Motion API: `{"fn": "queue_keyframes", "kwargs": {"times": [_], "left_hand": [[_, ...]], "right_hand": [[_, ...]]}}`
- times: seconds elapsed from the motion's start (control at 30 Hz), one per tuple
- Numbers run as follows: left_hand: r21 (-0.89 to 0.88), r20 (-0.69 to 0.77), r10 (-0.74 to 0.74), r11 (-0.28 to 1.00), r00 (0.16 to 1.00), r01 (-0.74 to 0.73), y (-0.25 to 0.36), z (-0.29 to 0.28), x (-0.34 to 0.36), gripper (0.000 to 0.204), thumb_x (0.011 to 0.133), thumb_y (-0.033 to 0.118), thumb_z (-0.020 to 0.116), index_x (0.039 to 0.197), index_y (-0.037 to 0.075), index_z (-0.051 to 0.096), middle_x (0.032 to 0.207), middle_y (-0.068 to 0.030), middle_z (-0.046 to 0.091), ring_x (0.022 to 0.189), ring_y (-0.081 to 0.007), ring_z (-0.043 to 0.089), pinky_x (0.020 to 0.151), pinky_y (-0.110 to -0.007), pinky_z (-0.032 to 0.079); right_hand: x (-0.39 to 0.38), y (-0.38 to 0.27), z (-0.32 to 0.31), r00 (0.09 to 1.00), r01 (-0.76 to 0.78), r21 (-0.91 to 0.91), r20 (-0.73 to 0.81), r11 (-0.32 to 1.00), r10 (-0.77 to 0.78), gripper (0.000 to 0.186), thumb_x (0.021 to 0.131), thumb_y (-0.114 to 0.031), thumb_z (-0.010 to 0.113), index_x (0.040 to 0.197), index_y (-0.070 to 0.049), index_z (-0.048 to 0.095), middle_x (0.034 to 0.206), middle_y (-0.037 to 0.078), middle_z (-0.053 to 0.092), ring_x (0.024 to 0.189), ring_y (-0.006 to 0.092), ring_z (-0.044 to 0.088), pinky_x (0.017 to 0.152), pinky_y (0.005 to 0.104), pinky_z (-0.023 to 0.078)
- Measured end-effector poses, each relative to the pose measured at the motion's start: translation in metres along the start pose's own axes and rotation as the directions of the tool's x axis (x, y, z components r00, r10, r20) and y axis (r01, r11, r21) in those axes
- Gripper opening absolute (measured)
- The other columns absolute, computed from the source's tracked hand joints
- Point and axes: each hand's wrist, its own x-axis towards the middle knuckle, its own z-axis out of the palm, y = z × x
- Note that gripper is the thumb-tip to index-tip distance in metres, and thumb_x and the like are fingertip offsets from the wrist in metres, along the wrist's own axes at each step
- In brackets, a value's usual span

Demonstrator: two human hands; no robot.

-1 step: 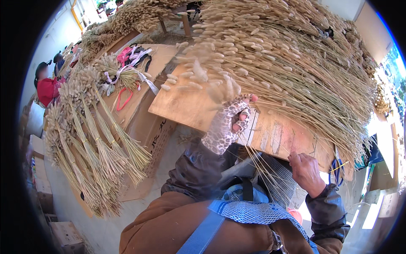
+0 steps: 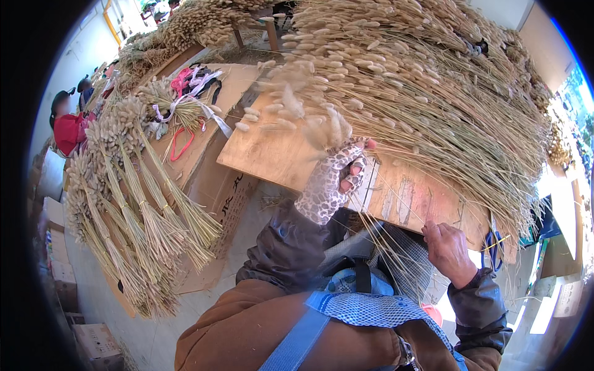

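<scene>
My left hand (image 2: 337,179), in a spotted glove with bare fingertips, is closed round a small bunch of dried bunny-tail grass. Its fluffy heads (image 2: 331,128) stick up past the glove, and its thin stems (image 2: 390,244) hang down over my lap. At the near edge of the wooden board (image 2: 278,151), my bare right hand (image 2: 447,247) is closed with fingers curled; what it pinches, if anything, is hidden. A large heap of the same grass (image 2: 402,105) lies on the board beyond both hands, heads to the left and stems to the right.
Several tied grass bundles (image 2: 139,210) lie on cardboard (image 2: 232,93) at the left, beside pink and white fabric strips (image 2: 192,83). Blue-handled scissors (image 2: 493,247) hang by the board's right end. A person in red (image 2: 68,130) is at the far left. Cardboard boxes (image 2: 99,346) stand lower left.
</scene>
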Motion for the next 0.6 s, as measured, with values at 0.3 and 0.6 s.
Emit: {"fn": "queue_keyframes", "kwargs": {"times": [0.3,0.6], "left_hand": [[-0.329,0.098,0.064,0.944,0.993,-0.029,0.005,-0.045,0.012,0.026,0.099,0.021,0.044,0.111,0.000,0.053,0.066,-0.0014,0.056,0.043,-0.0086,0.045,0.036,-0.019,0.038],[-0.148,0.050,0.181,0.974,0.982,-0.172,0.029,-0.112,0.023,0.031,0.101,0.021,0.036,0.117,0.000,0.052,0.077,-0.0063,0.060,0.040,-0.0111,0.045,0.031,-0.024,0.037]], "right_hand": [[-0.031,0.007,-0.028,0.980,-0.197,-0.153,-0.073,0.968,0.187,0.009,0.079,-0.005,0.057,0.081,-0.003,0.049,0.064,0.011,0.049,0.062,0.0300,0.053,0.056,0.0409,0.044],[-0.130,0.006,-0.065,0.904,-0.426,-0.478,-0.208,0.768,0.373,0.028,0.080,-0.005,0.057,0.106,0.003,0.052,0.091,0.013,0.056,0.093,0.0285,0.055,0.081,0.0359,0.046]]}}
